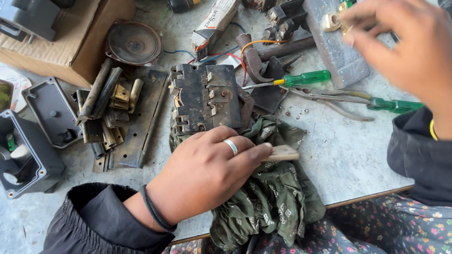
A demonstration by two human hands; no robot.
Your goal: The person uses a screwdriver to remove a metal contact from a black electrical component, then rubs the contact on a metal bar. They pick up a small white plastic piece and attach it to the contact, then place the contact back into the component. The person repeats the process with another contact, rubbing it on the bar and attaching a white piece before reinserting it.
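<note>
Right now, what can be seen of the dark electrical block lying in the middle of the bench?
The dark block is a worn, dusty rectangular unit, seemingly moulded plastic, with notched terminal slots and brass-coloured contacts along its left edge and middle. It lies flat on the grey bench, its lower edge on the green cloth, just above the left hand.

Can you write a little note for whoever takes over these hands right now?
Left hand: rests on the green cloth, its grip closed on a small flat metal piece.
Right hand: raised and blurred, pinching a small brass part above the grey block.
Black switch unit lies just above the cloth, green screwdriver beside it.
What is done or left cannot be told.
</note>
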